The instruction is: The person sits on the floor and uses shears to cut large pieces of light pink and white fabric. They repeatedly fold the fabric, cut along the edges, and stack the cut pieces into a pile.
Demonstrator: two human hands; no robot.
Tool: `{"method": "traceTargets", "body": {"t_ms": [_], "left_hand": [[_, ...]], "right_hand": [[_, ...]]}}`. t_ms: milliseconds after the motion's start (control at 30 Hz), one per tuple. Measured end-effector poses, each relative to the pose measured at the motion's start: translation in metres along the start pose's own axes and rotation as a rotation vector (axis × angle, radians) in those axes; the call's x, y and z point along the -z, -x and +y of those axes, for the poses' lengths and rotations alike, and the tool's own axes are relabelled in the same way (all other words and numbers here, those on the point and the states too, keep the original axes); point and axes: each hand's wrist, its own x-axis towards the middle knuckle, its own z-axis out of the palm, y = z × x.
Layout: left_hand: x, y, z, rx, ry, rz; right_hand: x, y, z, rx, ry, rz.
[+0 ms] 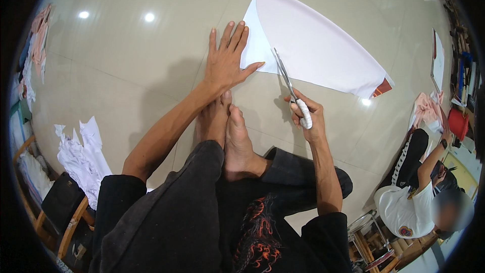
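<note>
A large piece of white fabric [318,40] lies on the floor ahead of me, one side curved, with a paler layer [256,35] showing at its left. My left hand [225,68] rests flat with fingers spread; its thumb and finger edges touch the cloth's left side. In my right hand [314,121] is a pair of scissors [287,78] with a white-wrapped handle. The blades point away from me and overlap the near edge of the cloth. They look nearly closed. A small reddish-brown patch [384,87] shows at the cloth's right corner.
My bare feet [237,141] are on the tiled floor [126,45] just below the hands. Crumpled white cloth [86,156] lies at left, near a wooden chair [70,227]. A person in a white shirt [404,207] sits at the right, beside pinkish cloth [427,108].
</note>
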Motion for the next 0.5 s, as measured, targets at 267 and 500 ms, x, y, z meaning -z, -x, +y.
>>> {"method": "traceTargets", "body": {"t_ms": [267,500], "left_hand": [[0.003,0.000,0.001,0.019,-0.004,-0.038],[0.000,-0.001,0.001,0.021,0.029,-0.054]], "right_hand": [[-0.010,-0.015,-0.006,-0.008,0.091,0.022],[-0.015,-0.022,-0.009,0.006,0.038,0.003]]}}
